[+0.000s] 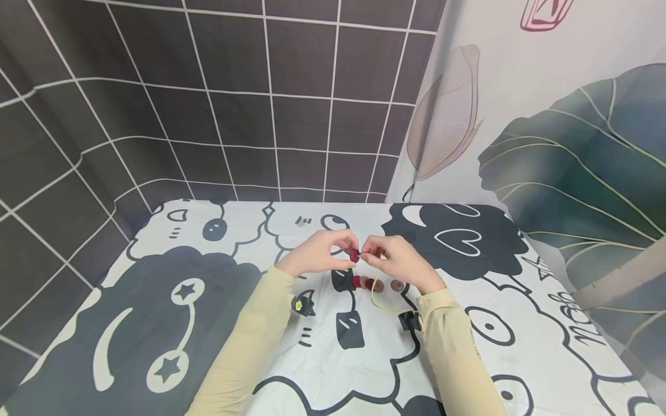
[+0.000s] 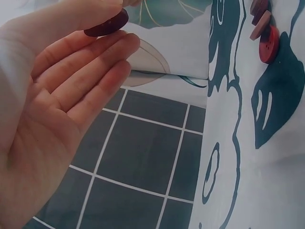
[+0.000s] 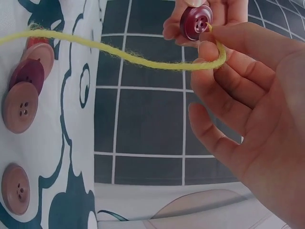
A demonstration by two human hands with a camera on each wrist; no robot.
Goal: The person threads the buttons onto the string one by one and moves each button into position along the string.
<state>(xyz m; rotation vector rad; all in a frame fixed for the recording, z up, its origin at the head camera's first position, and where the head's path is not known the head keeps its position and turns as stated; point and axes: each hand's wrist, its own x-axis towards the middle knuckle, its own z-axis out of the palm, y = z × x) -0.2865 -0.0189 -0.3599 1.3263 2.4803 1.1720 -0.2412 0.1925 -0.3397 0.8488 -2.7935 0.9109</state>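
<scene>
Head cam looks forward and down at the dark red button (image 1: 354, 255) from well back; wrist cams sit close either side, both catching it plus the other buttons (image 3: 21, 107) below.

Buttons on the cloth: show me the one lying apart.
The brownish button farthest right in the head view; a gap separates it from the bunched others.

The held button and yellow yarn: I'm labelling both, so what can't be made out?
Head view: holes in the held button, too small.
Left wrist view: part of the button, covered by the left hand.
Right wrist view: far end of the yellow yarn, cut off by left edge.
Same view: button's back, hidden by its front.
</scene>
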